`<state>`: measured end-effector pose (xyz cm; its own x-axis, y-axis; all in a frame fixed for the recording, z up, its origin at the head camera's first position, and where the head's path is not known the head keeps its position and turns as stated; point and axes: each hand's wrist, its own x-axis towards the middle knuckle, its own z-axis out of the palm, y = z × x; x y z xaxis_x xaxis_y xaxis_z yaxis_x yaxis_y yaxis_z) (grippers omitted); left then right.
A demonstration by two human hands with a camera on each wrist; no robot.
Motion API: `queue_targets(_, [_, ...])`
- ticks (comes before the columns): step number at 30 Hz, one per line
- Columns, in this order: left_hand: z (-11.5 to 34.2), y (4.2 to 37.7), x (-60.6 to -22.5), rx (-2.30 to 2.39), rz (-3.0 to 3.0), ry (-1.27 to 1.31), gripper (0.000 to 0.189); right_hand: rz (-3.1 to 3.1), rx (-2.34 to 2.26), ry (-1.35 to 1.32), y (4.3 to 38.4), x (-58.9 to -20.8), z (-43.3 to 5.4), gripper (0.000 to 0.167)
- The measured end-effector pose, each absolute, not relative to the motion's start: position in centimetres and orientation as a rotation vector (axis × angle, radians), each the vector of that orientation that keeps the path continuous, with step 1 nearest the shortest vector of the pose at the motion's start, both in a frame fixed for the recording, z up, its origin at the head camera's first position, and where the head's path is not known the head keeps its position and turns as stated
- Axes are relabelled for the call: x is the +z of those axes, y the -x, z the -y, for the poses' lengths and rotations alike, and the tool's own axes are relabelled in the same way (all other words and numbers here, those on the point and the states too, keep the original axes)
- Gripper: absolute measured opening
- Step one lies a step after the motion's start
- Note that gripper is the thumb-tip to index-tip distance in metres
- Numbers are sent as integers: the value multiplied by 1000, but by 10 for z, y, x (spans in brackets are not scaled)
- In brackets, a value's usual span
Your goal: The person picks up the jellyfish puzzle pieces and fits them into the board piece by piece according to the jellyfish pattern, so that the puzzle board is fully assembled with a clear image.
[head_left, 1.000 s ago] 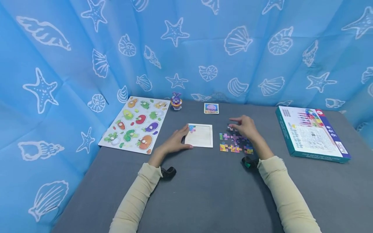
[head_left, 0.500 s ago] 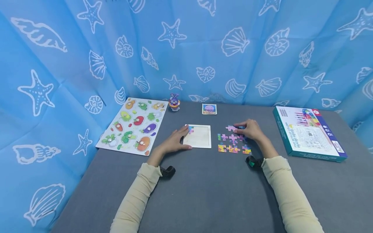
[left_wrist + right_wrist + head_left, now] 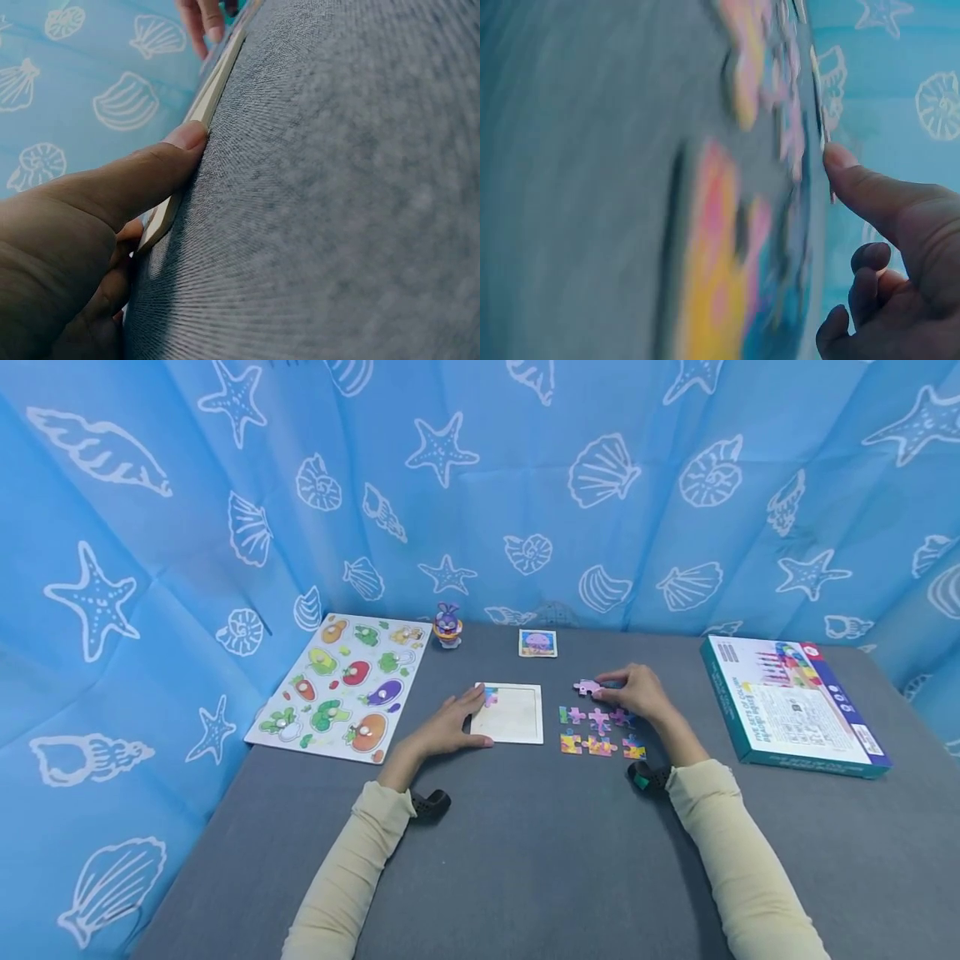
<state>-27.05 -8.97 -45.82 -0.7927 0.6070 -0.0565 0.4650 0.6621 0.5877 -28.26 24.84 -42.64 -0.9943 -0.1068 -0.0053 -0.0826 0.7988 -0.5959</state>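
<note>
My left hand holds the left side of a square wooden puzzle tray, its thumb along the near edge in the left wrist view. One blue-and-pink puzzle piece lies in the tray's far left corner, partly behind my fingers. To the right, my right hand pinches a pink puzzle piece between thumb and fingertips, above the far side of the laid-out pieces. Loose pieces lie below it in rows, among them a pink one and a yellow one.
A vegetable peg board lies at the left, with a purple rabbit figure beside its far corner. Behind the tray is a small jellyfish picture card. A flat game box lies at the right. A blue curtain hangs behind the table.
My right hand came down to the far row, took hold of the pink puzzle piece and moved it slightly left. My left hand stays on the tray.
</note>
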Motion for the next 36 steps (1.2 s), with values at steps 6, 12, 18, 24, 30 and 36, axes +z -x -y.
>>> queue_targets(6, [89, 270, -457, 843, -2620, -857, 89, -2953, -1042, 192, 285, -418, -210, 34])
queue_targets(12, [90, 268, -454, 838, -2617, -856, 88, -2917, -1068, 314, 287, -424, -162, 31])
queue_targets(18, [89, 269, -454, 816, -2630, -876, 89, -2885, -1115, 406, 289, -431, -136, 30])
queue_targets(24, [90, 270, -454, 819, -2633, -883, 89, -2865, -1123, 385, 289, -432, -128, 30])
queue_targets(30, [90, 270, -454, 828, -2629, -886, 88, -2857, -1153, 429, 291, -435, -126, 31])
queue_targets(36, [90, 270, -455, 808, -2629, -880, 88, -2830, -1184, 485, 292, -439, -126, 22])
